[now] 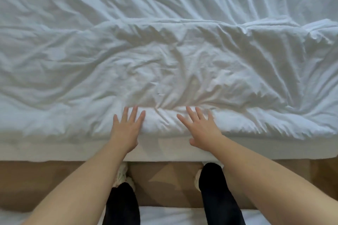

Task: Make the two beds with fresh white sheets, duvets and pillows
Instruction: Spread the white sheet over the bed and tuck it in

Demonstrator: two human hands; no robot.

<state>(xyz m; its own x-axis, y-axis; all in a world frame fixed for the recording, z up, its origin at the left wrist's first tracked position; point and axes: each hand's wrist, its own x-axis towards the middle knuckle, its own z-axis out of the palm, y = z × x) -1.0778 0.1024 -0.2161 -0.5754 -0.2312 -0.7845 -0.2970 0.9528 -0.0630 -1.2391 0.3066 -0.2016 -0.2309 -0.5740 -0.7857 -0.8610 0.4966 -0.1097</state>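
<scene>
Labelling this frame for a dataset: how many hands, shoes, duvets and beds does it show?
Hands: 2 (left hand, right hand)
Shoes: 2 (left shoe, right shoe)
Duvets: 1 (white duvet)
Beds: 2 (bed in front, bed behind)
Total: 7

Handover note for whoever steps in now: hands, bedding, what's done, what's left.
Left hand open, flat on the duvet at its near edge.
Right hand open, flat beside it.
Duvet spread over this bed, heavily creased, a ridge across its middle. No pillows in view.
Second bed shows only a white strip behind the legs.
Done: duvet on.
To do: smooth it, add pillows; second bed's state unclear.
</scene>
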